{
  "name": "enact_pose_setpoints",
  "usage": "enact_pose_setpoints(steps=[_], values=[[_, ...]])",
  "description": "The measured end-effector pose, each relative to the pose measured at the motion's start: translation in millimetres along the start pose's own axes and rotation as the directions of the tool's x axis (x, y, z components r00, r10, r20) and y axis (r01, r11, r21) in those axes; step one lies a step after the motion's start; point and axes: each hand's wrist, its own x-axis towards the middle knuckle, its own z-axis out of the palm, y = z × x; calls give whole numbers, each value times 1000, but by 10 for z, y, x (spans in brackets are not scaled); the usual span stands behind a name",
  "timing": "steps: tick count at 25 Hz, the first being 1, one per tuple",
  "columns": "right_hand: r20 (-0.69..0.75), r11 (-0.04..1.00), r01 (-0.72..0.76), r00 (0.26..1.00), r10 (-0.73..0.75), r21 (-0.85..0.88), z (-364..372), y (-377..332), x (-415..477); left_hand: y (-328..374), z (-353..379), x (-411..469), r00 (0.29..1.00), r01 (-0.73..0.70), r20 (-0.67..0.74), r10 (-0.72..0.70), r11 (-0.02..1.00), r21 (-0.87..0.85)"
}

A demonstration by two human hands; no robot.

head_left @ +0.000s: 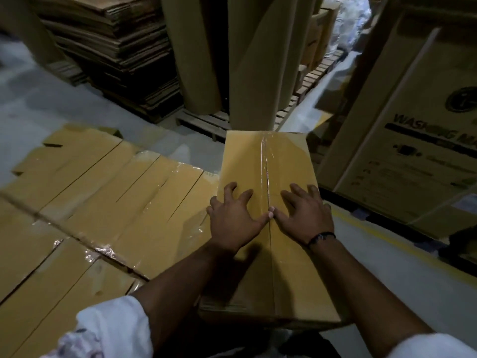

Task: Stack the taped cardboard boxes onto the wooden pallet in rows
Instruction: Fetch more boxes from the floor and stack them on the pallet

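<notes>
Pressing on the top of a long tan cardboard box sealed with clear tape (pixel 247 161), the left hand (pixel 233 215) and the right hand (pixel 304 213) lie palm-down with fingers splayed wide, clasping nothing. Their thumbs meet on the glossy tape seam running down the box's middle. A black cord band (pixel 321 236) circles the right wrist, and a rolled white sleeve (pixel 116 324) shows at seven o'clock.

The box runs lengthwise from six toward twelve o'clock, its left edge just beside a layer of matching tan taped boxes (pixel 103 192) set in rows at nine o'clock; what they rest on is hidden. At twelve o'clock, tall brown paper rolls (pixel 253 60) stand on a slatted wooden pallet (pixel 204 122). A stack of flattened brown cardboard sheets (pixel 111 47) sits at eleven o'clock, and a large printed washing-machine carton (pixel 413 130) at two. The grey concrete floor (pixel 387 275) carries a yellow line at four o'clock.
</notes>
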Motion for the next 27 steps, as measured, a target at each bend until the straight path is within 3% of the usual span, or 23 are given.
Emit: enact_pose_setpoints(steps=[4,9,12,17,27], values=[[44,981,194,980,-193,-1,147,177,1019,152,186,632,973,229,-5,-229,973,6],[142,886,460,874,-464,62,64,191,2083,444,206,1072,868,473,-145,-476,879,-57],[132,767,640,758,-639,40,-88,-16,2730,541,66,1441,736,602,-278,-617,785,-147],[66,544,837,540,-839,63,-92,-704,3348,364,-157,1783,504,745,-365,-783,608,-274],[255,258,962,227,-940,94,376,-1648,3638,-76,92,1844,157,871,-327,-932,287,-400]])
